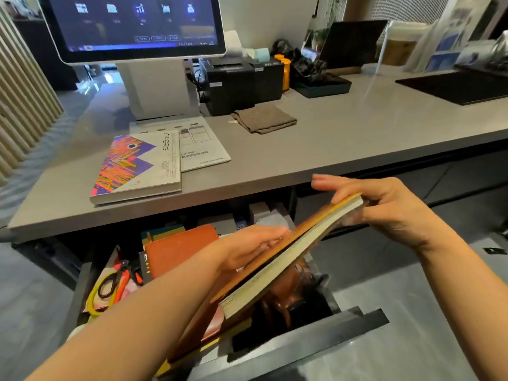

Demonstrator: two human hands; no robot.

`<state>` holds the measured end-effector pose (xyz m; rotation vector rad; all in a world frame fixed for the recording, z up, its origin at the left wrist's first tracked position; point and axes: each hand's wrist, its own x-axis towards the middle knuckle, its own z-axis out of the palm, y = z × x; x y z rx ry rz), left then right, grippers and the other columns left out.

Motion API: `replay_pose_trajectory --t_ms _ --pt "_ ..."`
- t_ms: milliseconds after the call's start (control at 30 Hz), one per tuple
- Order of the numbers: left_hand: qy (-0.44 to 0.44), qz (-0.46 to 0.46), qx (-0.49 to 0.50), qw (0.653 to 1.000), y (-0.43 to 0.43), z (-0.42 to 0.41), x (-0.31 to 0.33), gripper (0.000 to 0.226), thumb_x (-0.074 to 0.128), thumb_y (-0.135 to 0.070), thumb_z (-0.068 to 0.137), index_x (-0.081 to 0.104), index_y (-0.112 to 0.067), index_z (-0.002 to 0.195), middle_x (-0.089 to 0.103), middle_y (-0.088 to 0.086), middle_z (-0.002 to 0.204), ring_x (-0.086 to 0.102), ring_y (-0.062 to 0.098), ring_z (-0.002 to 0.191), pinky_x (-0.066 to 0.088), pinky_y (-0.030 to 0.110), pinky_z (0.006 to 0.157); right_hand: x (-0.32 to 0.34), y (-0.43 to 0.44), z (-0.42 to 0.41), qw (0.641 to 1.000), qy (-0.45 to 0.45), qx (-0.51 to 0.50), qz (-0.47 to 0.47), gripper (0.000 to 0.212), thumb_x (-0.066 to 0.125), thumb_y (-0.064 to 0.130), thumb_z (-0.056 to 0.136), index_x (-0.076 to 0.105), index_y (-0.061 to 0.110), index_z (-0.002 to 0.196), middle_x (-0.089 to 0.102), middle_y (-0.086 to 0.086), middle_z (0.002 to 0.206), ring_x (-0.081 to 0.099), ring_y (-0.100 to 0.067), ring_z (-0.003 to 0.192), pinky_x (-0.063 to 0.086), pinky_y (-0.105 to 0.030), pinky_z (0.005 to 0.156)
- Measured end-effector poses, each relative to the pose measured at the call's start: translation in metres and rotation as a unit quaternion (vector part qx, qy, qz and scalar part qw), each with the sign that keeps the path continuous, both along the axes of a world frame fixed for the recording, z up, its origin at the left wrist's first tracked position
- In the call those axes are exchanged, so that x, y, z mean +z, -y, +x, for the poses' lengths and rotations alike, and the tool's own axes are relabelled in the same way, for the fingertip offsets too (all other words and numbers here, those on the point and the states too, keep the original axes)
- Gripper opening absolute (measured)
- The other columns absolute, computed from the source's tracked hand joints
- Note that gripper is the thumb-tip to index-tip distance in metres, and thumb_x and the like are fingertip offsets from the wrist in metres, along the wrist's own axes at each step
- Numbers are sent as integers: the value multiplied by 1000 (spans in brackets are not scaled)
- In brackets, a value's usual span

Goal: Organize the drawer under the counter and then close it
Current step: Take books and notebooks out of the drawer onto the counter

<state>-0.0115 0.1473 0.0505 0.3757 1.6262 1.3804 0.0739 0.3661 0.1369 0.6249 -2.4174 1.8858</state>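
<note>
Item, nearest: bare left forearm, reaching across the open drawer (316, 336), which stood pulled out from under the counter (357, 133).

Drawer contents: crowded. Orange-handled scissors (121, 276) over a yellow loop at the left; a tan leather folder (181, 248) at the middle; dark bags and further books beneath, not individually legible.

Item in hand: orange-covered book (288, 259), tilted, its low corner above the drawer's clutter and its high end level with the counter edge.

Hazards, as judged: the book was held steeply and mainly by one end, so a slackened pinch could let it slide down into the drawer and jam among the bags. Anything left standing proud of the drawer's rim would likely catch under the counter and stop it closing.

Left hand (255, 248): fingers nearly straight, laid flat on the book's orange cover, pressing rather than gripping.

Right hand (384, 207): pinched the book's high end, fingers spread over the cover, thumb apparently beneath though blurred.

On the counter: a patterned paperback (134, 169) overlapping a printed leaflet (203, 144), and a folded brown cloth (264, 118).
</note>
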Motion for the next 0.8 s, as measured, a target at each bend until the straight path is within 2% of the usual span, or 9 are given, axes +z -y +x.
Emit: replay_pose_trajectory --t_ms 100,167,233,333,400,467,567,667,800 --pt "87 65 38 993 18 4 -3 26 49 -23 94 64 -7 107 70 3 78 66 13 66 56 27 66 -16 12 -15 990 41 -68 -115 39 66 2 69 68 22 103 64 7 123 58 -8 114 47 -19 88" --pt "116 108 131 979 36 9 -4 25 48 -20 95 62 -11 113 73 5 84 69 14 68 58 26 64 -30 32 -25 967 110 -114 -198 35 56 2 84 61 18 114 71 8 97 63 -7 84 47 -22 71" --pt "99 110 239 960 54 19 -4 20 51 -19 94 63 -19 110 74 3 83 70 13 68 58 25 58 -50 61 -33 928 222 -155 -254 20 49 16 94 66 16 104 68 2 71 61 -9 57 46 -22 50" --pt "43 64 358 931 75 38 -6 20 50 -14 95 59 -19 112 69 3 80 67 10 58 53 20 47 -81 102 -38 852 358 -236 -300 22 52 28 94 68 13 92 68 -7 68 65 -22 59 55 -36 61" --pt "7 37 416 909 88 51 -9 19 47 -12 97 56 -22 110 66 2 86 66 12 65 52 19 48 -93 126 -39 838 375 -258 -300 26 50 29 94 66 14 80 68 -6 60 65 -21 53 56 -34 53" --pt "-57 -13 463 884 100 61 -14 23 46 -10 97 55 -21 115 65 1 93 62 12 76 52 18 55 -102 145 -42 854 373 -251 -264 35 45 29 96 64 10 74 67 -6 59 64 -20 52 54 -29 50" --pt "-209 -147 493 832 117 66 -22 31 46 -8 95 53 -14 125 63 4 109 57 7 81 47 10 63 -106 168 -46 909 345 -191 -135 26 43 17 96 64 1 96 63 -17 82 58 -27 72 47 -36 69" --pt "-257 -284 461 800 129 65 -25 28 46 -11 94 54 -11 121 56 12 121 55 22 101 49 31 90 -109 183 -47 935 330 -130 -12 27 38 12 97 61 16 112 66 -15 97 60 -26 81 48 -37 76" --pt "-218 -324 376 840 131 69 -19 38 45 -8 95 43 -15 132 55 8 126 54 22 112 41 24 87 -112 181 -42 934 320 -123 100 28 43 10 96 58 18 119 65 -4 100 60 -22 87 46 -29 69"
